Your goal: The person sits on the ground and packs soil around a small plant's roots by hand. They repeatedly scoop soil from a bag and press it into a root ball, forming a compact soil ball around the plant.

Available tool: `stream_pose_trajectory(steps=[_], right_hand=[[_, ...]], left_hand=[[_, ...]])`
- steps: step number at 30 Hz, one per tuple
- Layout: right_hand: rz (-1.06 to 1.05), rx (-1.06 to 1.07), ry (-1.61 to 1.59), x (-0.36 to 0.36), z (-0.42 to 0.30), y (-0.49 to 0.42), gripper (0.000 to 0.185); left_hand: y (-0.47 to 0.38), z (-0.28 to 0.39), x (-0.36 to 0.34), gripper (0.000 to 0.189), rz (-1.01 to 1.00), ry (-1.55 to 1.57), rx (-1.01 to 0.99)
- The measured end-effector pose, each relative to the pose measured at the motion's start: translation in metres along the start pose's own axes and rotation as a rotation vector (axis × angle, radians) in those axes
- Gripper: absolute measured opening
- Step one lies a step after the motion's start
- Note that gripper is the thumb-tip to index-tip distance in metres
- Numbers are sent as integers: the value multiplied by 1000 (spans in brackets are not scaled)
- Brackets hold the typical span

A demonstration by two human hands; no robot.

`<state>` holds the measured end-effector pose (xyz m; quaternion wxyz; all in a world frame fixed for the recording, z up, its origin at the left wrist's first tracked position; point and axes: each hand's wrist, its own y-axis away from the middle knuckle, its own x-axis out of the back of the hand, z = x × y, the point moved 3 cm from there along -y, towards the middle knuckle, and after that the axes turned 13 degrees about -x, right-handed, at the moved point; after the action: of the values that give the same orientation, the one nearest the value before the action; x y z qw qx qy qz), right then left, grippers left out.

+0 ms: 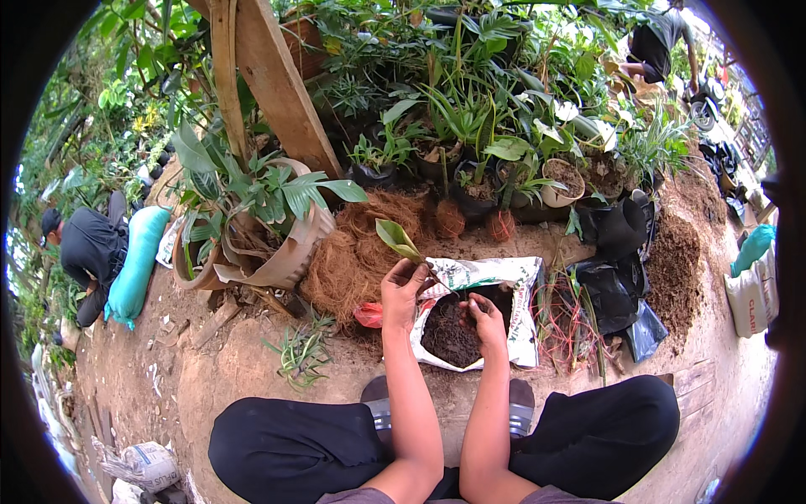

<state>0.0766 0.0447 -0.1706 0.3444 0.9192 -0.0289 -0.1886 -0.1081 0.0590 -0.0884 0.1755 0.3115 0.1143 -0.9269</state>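
Between thumb and fingers, my left hand (405,291) holds a leafy plant cutting (398,238) by its stem, with the green leaves pointing up and to the left. My right hand (483,318) has its fingertips pinched at the lower, dark end of the stem, over the opening of a white plastic sack (526,315). Inside the sack lies dark potting soil (448,334). A heap of brown coconut fibre (343,271) is just left of the sack, with a piece of red plastic (369,315) at its edge.
Cracked pots (308,242) with plants stand left, beneath a wooden beam (283,88). Potted plants line the back. Right are red strings (560,315), black plastic bags (607,290) and loose soil (674,277). Small uprooted plants (302,353) lie left. One person (94,246) crouches far left; another (660,47) is back right.
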Motion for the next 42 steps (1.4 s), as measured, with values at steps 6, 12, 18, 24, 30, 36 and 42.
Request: stream_pose_trajectory(steps=[6,12,18,24,30,36,42], right_hand=[[100,42,-196,12,-1,-4,20],[61,155,-81,10,-9,-3,22],[24,-7,132,3,-8,1,29],[-28,28,51,3,-10,3,31],[17,38,32,5,-13,4,24],[78,126,51,8,-17,5,20],[-20,129,-138,-4,-25,14,20]], left_hand=[[2,-1,-3,27,-121,-9,41],[3,-5,-6,35,-174,-64,88],[5,-8,-3,33,-180,-92,113],[4,-11,-3,36,-168,-81,81],[5,-13,-4,40,-170,-38,89],[6,-13,-5,40,-175,-15,103],[6,-14,-5,39,-180,-17,106]])
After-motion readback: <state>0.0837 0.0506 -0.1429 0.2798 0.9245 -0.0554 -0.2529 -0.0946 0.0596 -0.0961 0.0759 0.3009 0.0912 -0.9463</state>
